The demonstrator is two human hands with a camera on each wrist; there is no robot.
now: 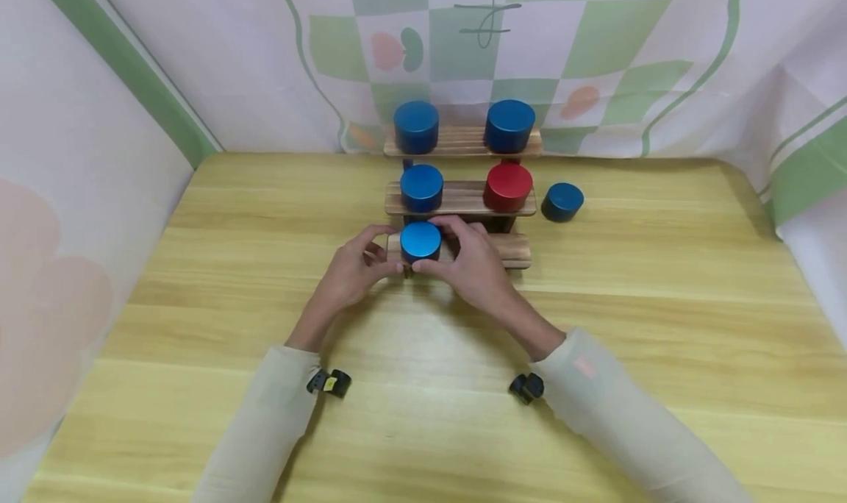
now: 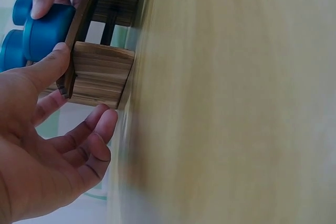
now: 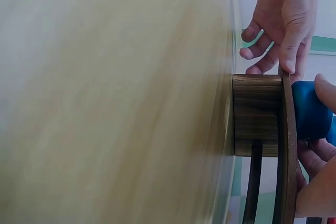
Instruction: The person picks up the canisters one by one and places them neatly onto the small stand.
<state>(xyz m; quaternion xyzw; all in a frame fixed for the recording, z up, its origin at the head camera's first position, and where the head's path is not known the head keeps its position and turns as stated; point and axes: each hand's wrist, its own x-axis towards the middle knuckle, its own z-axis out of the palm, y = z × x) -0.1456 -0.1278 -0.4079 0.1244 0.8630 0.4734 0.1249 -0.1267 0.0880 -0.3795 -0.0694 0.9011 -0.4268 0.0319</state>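
Note:
A wooden three-tier display rack stands at the table's back. On the left part of its lowest step is a short blue cylindrical tin, upright. My right hand holds this tin between thumb and fingers from the right side. At the left end of the same step, my left hand pinches the board's edge with thumb and index finger; its other fingers curl loosely beside the rack's leg. In the right wrist view the blue tin sits against the board.
A blue tin and a red tin stand on the middle step. Two more blue tins, left and right, are on the top step. Another blue tin stands on the table to the rack's right. A patterned curtain hangs behind.

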